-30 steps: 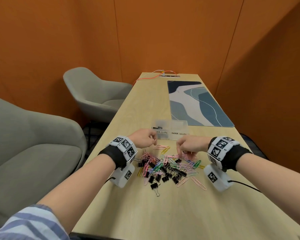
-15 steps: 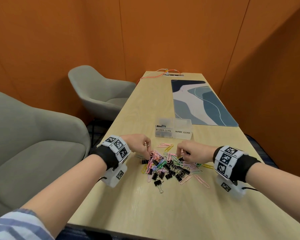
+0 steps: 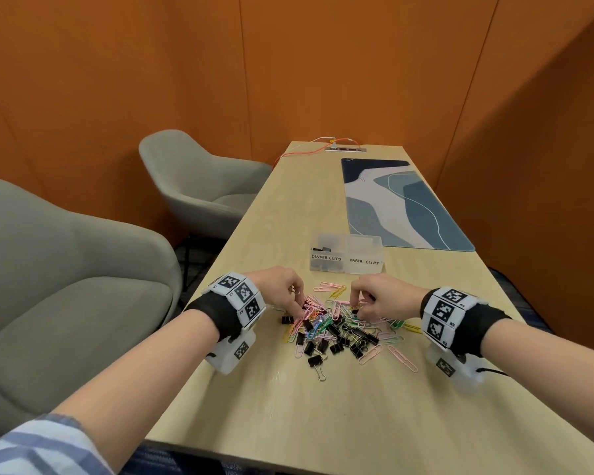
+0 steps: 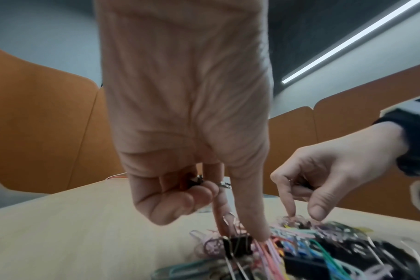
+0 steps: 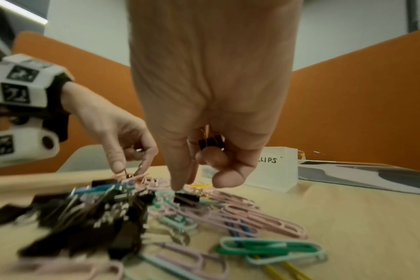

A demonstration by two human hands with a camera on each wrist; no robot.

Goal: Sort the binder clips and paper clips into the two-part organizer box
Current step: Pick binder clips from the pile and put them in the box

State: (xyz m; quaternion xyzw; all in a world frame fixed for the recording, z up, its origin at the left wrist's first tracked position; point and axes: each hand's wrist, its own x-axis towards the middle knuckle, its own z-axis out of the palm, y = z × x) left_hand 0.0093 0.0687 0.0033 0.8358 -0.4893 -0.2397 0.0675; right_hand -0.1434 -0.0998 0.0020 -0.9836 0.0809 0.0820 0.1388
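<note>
A mixed pile of black binder clips (image 3: 357, 337) and coloured paper clips (image 3: 330, 289) lies on the wooden table (image 3: 323, 413). Behind it stands the clear two-part organizer box (image 3: 345, 265), labelled BINDER CLIPS on the left and PAPER CLIPS on the right. My left hand (image 3: 300, 311) keeps a small binder clip (image 4: 195, 181) tucked under its curled fingers, while its thumb and forefinger reach down onto another black clip (image 4: 237, 244). My right hand (image 3: 357, 308) holds a black binder clip (image 5: 210, 143) against the palm, its forefinger pointing down at the pile's far side.
A blue patterned desk mat (image 3: 402, 207) lies beyond the box on the right. Two grey armchairs (image 3: 66, 269) stand along the table's left edge. A power strip with an orange cable (image 3: 345, 149) sits at the far end. Orange walls surround the table.
Both hands have come down from just in front of the box onto the far side of the pile, fingertips now among the clips. The head view has shifted slightly.
</note>
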